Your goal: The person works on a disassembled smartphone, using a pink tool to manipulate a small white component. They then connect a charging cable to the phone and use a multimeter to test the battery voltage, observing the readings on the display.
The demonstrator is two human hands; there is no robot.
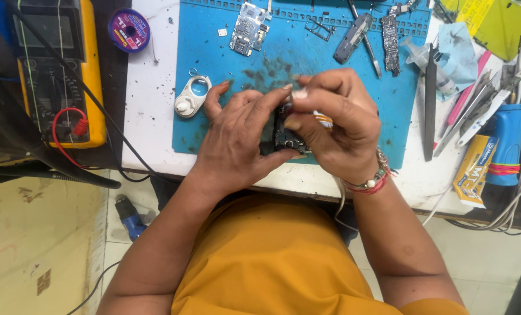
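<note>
My left hand (237,137) and my right hand (336,119) meet over the near edge of a blue work mat (225,64). Between them stands a small dark circuit board (286,139), held upright by fingers of both hands. The right hand also pinches a small white and orange object (323,119) above the board; its kind is unclear. Most of the board is hidden by my fingers.
A white plastic part (191,98) lies left of my hands. Other circuit boards (248,28) and a black tool (353,36) lie at the mat's far edge. Tweezers (429,105) and hand tools (476,108) are on the right, a yellow multimeter (94,87) on the left.
</note>
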